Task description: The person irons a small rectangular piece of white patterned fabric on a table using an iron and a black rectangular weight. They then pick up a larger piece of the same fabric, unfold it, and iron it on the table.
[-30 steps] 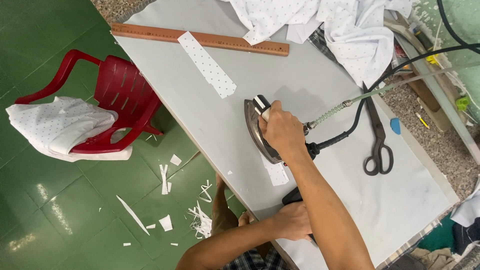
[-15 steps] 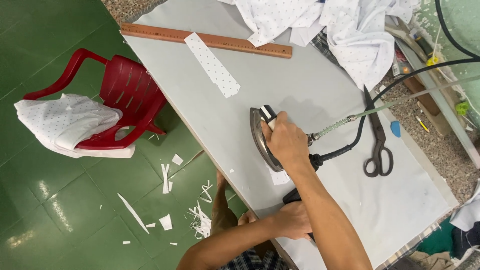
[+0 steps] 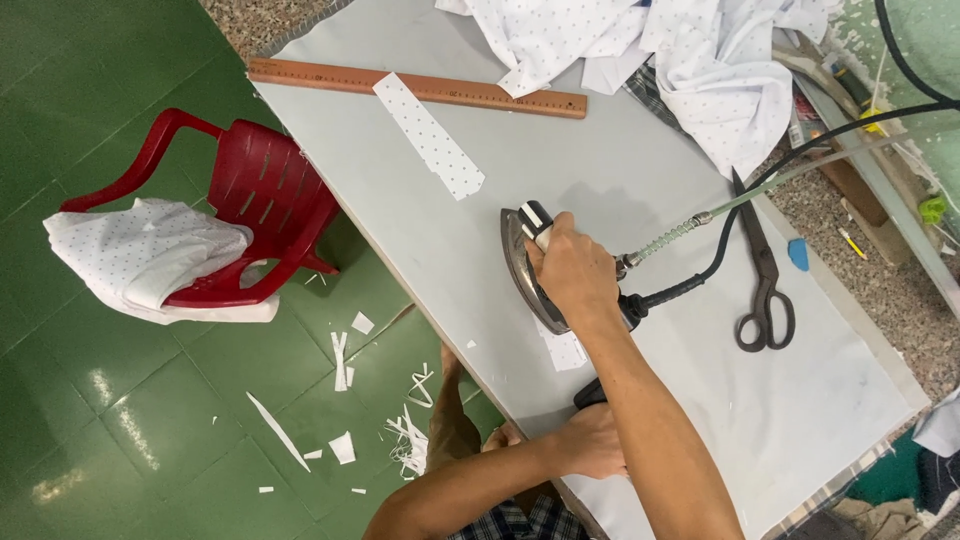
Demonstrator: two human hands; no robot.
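My right hand [image 3: 570, 275] grips the handle of a metal iron [image 3: 522, 262] that rests flat on the grey table [image 3: 640, 170]. A white dotted fabric strip [image 3: 563, 350] sticks out from under the iron on my side. My left hand [image 3: 590, 440] is curled at the table's near edge around a small black object [image 3: 590, 393], most of it hidden. Another dotted fabric strip [image 3: 430, 135] lies across a long wooden ruler [image 3: 330, 78] at the far side.
Black scissors [image 3: 765, 300] lie right of the iron, beside its black cord [image 3: 730, 240] and hose. White dotted cloth [image 3: 690, 50] is heaped at the far end. A red plastic chair [image 3: 265, 200] with cloth [image 3: 140, 255] stands left. Fabric scraps [image 3: 405, 435] litter the green floor.
The iron has shifted only slightly back and forth over the strip under my right hand. My left hand has stayed at the table edge.
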